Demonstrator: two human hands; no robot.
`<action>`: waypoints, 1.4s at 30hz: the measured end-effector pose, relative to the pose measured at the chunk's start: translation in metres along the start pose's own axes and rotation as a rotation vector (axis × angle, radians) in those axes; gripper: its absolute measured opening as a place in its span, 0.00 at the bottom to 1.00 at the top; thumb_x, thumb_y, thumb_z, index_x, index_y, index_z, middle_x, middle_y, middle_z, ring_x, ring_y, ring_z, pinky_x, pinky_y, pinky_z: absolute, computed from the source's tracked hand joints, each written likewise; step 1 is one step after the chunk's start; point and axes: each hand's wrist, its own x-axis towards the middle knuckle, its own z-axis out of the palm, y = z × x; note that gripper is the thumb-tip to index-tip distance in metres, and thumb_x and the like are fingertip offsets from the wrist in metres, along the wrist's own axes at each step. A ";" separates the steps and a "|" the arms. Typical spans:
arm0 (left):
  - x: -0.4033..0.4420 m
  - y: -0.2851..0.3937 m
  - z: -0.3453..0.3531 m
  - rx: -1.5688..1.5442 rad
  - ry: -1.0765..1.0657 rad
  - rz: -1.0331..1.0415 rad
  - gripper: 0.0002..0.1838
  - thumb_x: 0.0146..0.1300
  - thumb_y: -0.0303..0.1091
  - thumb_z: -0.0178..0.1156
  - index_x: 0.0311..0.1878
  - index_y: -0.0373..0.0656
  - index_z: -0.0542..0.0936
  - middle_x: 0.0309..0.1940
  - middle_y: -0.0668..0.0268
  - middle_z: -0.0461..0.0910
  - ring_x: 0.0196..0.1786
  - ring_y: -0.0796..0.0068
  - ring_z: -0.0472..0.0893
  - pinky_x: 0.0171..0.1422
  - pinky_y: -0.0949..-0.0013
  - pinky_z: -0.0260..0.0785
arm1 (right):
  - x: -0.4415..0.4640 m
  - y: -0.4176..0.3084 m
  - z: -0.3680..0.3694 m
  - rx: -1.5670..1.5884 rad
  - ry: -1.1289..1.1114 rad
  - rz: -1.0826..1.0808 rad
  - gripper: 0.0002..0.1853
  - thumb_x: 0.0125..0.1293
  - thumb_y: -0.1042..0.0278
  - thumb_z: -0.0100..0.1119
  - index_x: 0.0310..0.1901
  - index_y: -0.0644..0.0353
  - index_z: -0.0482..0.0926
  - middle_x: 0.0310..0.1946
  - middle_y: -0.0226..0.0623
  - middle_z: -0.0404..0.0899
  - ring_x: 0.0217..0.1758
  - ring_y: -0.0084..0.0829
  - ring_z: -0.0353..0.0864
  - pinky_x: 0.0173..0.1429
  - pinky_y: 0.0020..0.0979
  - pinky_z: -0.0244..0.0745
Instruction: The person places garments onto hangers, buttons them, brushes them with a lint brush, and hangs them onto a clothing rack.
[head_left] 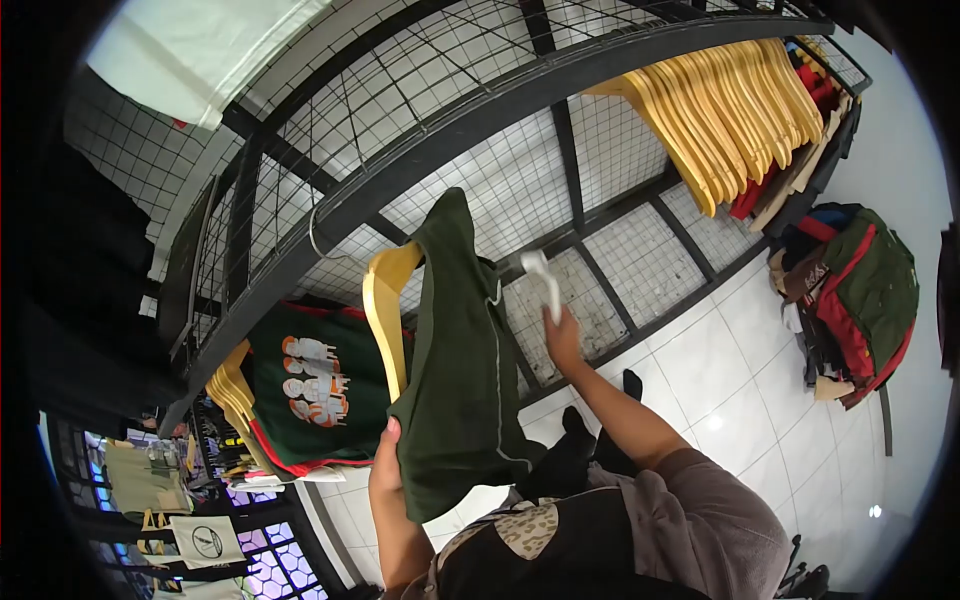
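A dark green garment (455, 370) with thin pale piping hangs from a wooden hanger (385, 300), whose hook loops over the black rack's rail. My left hand (388, 455) grips the garment's near left edge, thumb on the outside, and most of its fingers are hidden behind the cloth. Just right of the garment, my right hand (563, 338) is closed around the handle of a white tool, apparently a lint roller (540, 272), with a bent neck. It is blurred and held apart from the cloth.
A black rack (450, 115) with wire mesh spans the view. Several wooden hangers (720, 120) with clothes hang at its right. Another green garment with a printed design (315, 375) hangs at left. A pile of clothes (850, 300) sits at right on white floor tiles (720, 370).
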 end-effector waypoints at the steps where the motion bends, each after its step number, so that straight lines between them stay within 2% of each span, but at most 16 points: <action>1: 0.001 0.000 -0.001 -0.002 -0.004 0.000 0.36 0.62 0.55 0.52 0.65 0.37 0.63 0.59 0.55 0.70 0.59 0.62 0.72 0.64 0.63 0.62 | 0.017 -0.015 0.020 0.006 0.057 -0.243 0.12 0.66 0.63 0.53 0.33 0.65 0.72 0.16 0.37 0.66 0.20 0.25 0.62 0.25 0.31 0.61; 4: 0.005 0.000 -0.005 -0.006 -0.015 -0.035 0.36 0.62 0.55 0.53 0.64 0.37 0.63 0.59 0.55 0.70 0.59 0.62 0.72 0.64 0.63 0.62 | 0.032 -0.089 0.047 0.144 -0.052 -0.385 0.11 0.67 0.63 0.52 0.38 0.65 0.72 0.19 0.35 0.67 0.23 0.22 0.61 0.28 0.29 0.62; 6: 0.007 0.001 -0.010 0.021 -0.041 -0.037 0.34 0.64 0.56 0.49 0.65 0.39 0.63 0.61 0.56 0.69 0.60 0.61 0.71 0.65 0.61 0.61 | 0.031 -0.097 0.056 0.097 -0.155 -0.357 0.11 0.67 0.64 0.51 0.42 0.66 0.72 0.21 0.39 0.70 0.23 0.25 0.65 0.29 0.31 0.64; 11: 0.007 0.007 -0.016 -0.036 -0.023 -0.049 0.35 0.62 0.54 0.52 0.64 0.38 0.63 0.59 0.56 0.70 0.58 0.62 0.72 0.63 0.63 0.63 | -0.011 0.034 0.035 -0.198 -0.187 -0.370 0.12 0.64 0.65 0.53 0.44 0.63 0.72 0.26 0.53 0.75 0.30 0.51 0.77 0.35 0.41 0.69; 13: 0.008 0.010 -0.018 -0.040 -0.027 -0.056 0.35 0.63 0.54 0.52 0.64 0.38 0.63 0.59 0.56 0.70 0.58 0.62 0.72 0.63 0.64 0.63 | -0.028 0.084 0.005 -0.478 -0.266 -0.169 0.10 0.64 0.65 0.53 0.39 0.64 0.71 0.30 0.56 0.76 0.36 0.56 0.76 0.35 0.45 0.68; 16: 0.009 0.010 -0.016 -0.054 -0.107 -0.080 0.34 0.63 0.53 0.51 0.64 0.38 0.64 0.59 0.55 0.70 0.58 0.62 0.72 0.63 0.64 0.62 | -0.029 0.068 -0.013 -0.306 -0.104 -0.221 0.10 0.65 0.64 0.52 0.36 0.64 0.71 0.27 0.55 0.76 0.32 0.54 0.76 0.33 0.43 0.69; 18: 0.007 0.007 -0.006 -0.089 -0.135 -0.057 0.33 0.64 0.53 0.51 0.64 0.38 0.64 0.59 0.55 0.70 0.59 0.63 0.71 0.63 0.64 0.62 | -0.030 -0.001 -0.011 -0.258 -0.057 -0.213 0.10 0.65 0.64 0.52 0.34 0.64 0.71 0.25 0.53 0.75 0.27 0.52 0.75 0.30 0.42 0.68; 20: 0.010 0.003 -0.003 -0.097 -0.148 -0.068 0.33 0.64 0.53 0.51 0.64 0.38 0.64 0.59 0.56 0.70 0.59 0.63 0.71 0.63 0.64 0.62 | -0.034 -0.051 0.002 0.026 0.040 -0.336 0.11 0.68 0.63 0.50 0.37 0.64 0.73 0.20 0.48 0.71 0.21 0.41 0.69 0.27 0.36 0.62; 23: 0.017 -0.003 -0.004 -0.075 -0.170 -0.048 0.33 0.64 0.54 0.50 0.64 0.38 0.64 0.59 0.56 0.70 0.59 0.64 0.72 0.63 0.65 0.63 | -0.053 -0.069 0.016 -0.054 -0.143 -0.350 0.11 0.63 0.67 0.54 0.43 0.65 0.71 0.25 0.53 0.75 0.27 0.52 0.76 0.31 0.42 0.69; 28: 0.017 -0.004 -0.006 -0.083 -0.183 -0.026 0.32 0.65 0.54 0.49 0.63 0.38 0.65 0.59 0.58 0.71 0.58 0.66 0.72 0.62 0.68 0.63 | -0.098 0.030 -0.006 -0.349 -0.449 -0.587 0.13 0.56 0.70 0.58 0.41 0.64 0.69 0.26 0.50 0.75 0.29 0.53 0.76 0.32 0.44 0.71; 32: 0.029 -0.015 -0.007 -0.024 -0.154 0.047 0.32 0.66 0.56 0.46 0.60 0.38 0.68 0.54 0.60 0.74 0.54 0.71 0.74 0.59 0.70 0.65 | -0.093 0.008 -0.039 -0.459 -0.560 -0.784 0.11 0.55 0.70 0.58 0.37 0.62 0.69 0.25 0.47 0.73 0.29 0.52 0.75 0.32 0.44 0.71; 34: 0.038 -0.026 -0.009 -0.027 -0.164 0.018 0.32 0.67 0.58 0.45 0.60 0.38 0.69 0.52 0.61 0.75 0.52 0.73 0.74 0.58 0.71 0.65 | -0.090 -0.047 -0.032 -0.184 -0.493 -0.994 0.11 0.52 0.70 0.60 0.34 0.60 0.68 0.24 0.44 0.71 0.28 0.50 0.74 0.31 0.44 0.69; 36: 0.054 -0.040 -0.020 0.285 -0.111 0.061 0.35 0.64 0.64 0.44 0.54 0.38 0.74 0.45 0.63 0.78 0.44 0.73 0.77 0.50 0.70 0.70 | -0.094 -0.065 -0.027 -0.274 -0.517 -1.039 0.12 0.51 0.71 0.61 0.34 0.60 0.68 0.24 0.44 0.71 0.28 0.49 0.74 0.31 0.44 0.69; 37: 0.063 -0.048 -0.017 0.253 0.024 -0.053 0.37 0.63 0.66 0.42 0.51 0.38 0.76 0.41 0.65 0.78 0.40 0.75 0.77 0.46 0.71 0.70 | -0.096 -0.067 -0.027 -0.354 -0.535 -1.089 0.12 0.49 0.72 0.62 0.33 0.60 0.68 0.25 0.43 0.71 0.28 0.49 0.74 0.31 0.43 0.68; 40: 0.049 -0.043 0.008 0.239 0.038 0.107 0.38 0.64 0.66 0.41 0.54 0.37 0.74 0.45 0.63 0.78 0.43 0.73 0.77 0.49 0.70 0.70 | -0.098 -0.002 -0.031 -0.346 -0.517 -0.870 0.10 0.50 0.70 0.64 0.29 0.59 0.70 0.23 0.43 0.71 0.28 0.48 0.74 0.33 0.43 0.68; 42: 0.056 -0.043 -0.001 0.164 -0.051 0.126 0.38 0.65 0.65 0.40 0.57 0.36 0.71 0.50 0.59 0.76 0.49 0.70 0.77 0.54 0.69 0.69 | -0.091 0.037 -0.059 -0.469 -0.565 -0.884 0.11 0.50 0.71 0.63 0.31 0.59 0.70 0.26 0.43 0.71 0.31 0.49 0.74 0.34 0.43 0.68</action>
